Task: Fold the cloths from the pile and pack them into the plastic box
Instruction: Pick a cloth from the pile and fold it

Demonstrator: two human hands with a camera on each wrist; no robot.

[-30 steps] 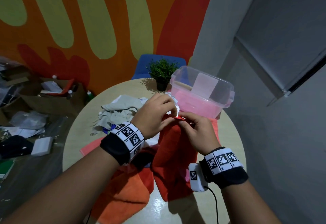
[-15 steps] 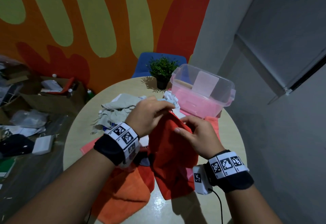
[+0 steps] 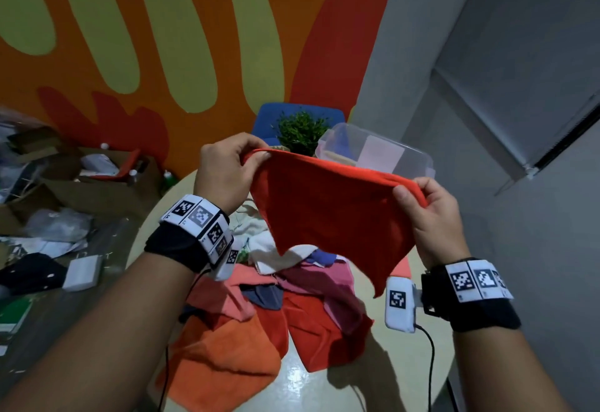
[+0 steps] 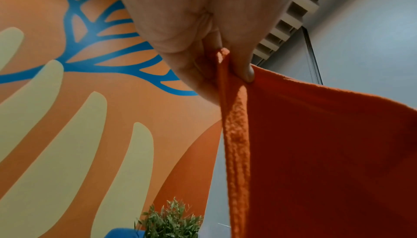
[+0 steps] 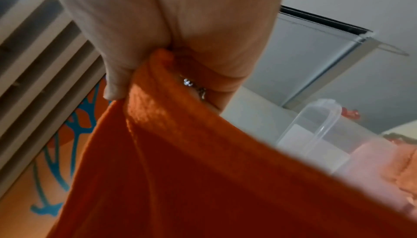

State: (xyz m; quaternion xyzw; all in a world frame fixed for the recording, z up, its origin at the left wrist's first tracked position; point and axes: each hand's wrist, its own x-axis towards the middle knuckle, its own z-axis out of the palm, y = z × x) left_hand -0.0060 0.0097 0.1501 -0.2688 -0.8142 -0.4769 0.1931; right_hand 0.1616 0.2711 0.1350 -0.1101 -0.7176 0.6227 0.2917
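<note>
Head view — both hands' fingers pinch the red cloth [image 3: 331, 213], now lifted and spread wide.

potted plant [image 3: 300, 132] on round table [image 3: 334, 389] | blue chair [image 3: 266, 119] behind | cardboard boxes [image 3: 97, 184] on floor

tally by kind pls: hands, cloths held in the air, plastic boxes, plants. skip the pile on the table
Hands: 2, the left hand and the right hand, each pinching a top corner of the held cloth
Cloths held up: 1, the red cloth
Boxes: 1, the plastic box
Plants: 1, the potted plant
Total: 5
</note>
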